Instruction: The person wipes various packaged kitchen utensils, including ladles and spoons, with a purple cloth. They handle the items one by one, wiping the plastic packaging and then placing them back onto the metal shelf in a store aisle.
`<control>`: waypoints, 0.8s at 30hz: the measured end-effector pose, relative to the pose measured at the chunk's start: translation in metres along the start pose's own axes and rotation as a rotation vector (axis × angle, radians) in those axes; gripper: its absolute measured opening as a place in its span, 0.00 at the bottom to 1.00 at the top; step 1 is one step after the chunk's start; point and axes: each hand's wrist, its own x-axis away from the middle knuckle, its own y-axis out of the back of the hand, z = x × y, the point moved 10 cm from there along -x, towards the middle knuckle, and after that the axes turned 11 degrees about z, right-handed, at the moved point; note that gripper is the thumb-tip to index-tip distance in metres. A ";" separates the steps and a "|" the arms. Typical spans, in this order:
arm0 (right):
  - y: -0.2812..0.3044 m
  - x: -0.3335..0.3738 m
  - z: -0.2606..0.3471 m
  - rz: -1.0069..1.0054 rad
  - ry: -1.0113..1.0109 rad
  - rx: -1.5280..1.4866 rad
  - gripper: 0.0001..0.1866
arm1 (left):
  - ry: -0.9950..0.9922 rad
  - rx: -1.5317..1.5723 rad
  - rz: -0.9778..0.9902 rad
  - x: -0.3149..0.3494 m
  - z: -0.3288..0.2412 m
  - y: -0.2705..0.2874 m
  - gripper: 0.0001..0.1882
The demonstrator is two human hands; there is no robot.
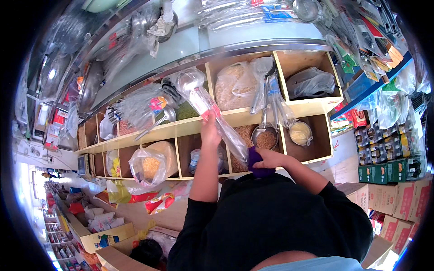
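Observation:
My left hand (210,132) is closed round a bundle of plastic-wrapped metal ladles (224,128), with a red and white label under my fingers. Their round bowls point away from me, and the long handles slant down to the right. My right hand (267,159) grips a purple cloth (254,161) against the near end of the wrapped handles. Beneath the bundle stands a wooden bin rack (199,121) in two tiers. A metal ladle (266,137) rests in brown grain just beyond my right hand. More wrapped ladles (275,101) lean to its right.
A glass shelf (187,41) with wrapped utensils runs behind the bins. Bags of grain (150,167) fill lower bins, and another ladle (162,119) lies at left. A metal bowl (300,133) sits at right. Cartons (391,198) are stacked at right; an open box (106,237) stands at left.

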 end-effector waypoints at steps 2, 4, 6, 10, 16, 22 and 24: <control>0.015 0.017 -0.011 -0.077 -0.035 -0.140 0.29 | 0.043 -0.058 0.041 -0.016 0.003 -0.004 0.11; 0.024 0.032 -0.053 -0.172 -0.112 -0.207 0.26 | 0.099 -0.093 0.126 -0.032 0.018 -0.026 0.11; 0.027 0.052 -0.063 -0.189 -0.186 -0.195 0.26 | 0.171 -0.213 0.189 -0.047 0.043 -0.046 0.11; 0.024 0.083 -0.083 -0.261 -0.288 -0.122 0.24 | 0.293 -0.335 0.280 -0.095 0.102 -0.090 0.08; 0.002 0.116 -0.106 -0.362 -0.323 -0.281 0.24 | 0.252 -0.298 0.326 -0.173 0.164 -0.132 0.07; 0.005 0.135 -0.107 -0.405 -0.327 -0.335 0.24 | 0.255 -0.511 0.250 -0.199 0.172 -0.130 0.09; 0.010 0.131 -0.106 -0.395 -0.319 -0.277 0.24 | 0.272 -0.628 0.270 -0.200 0.160 -0.124 0.10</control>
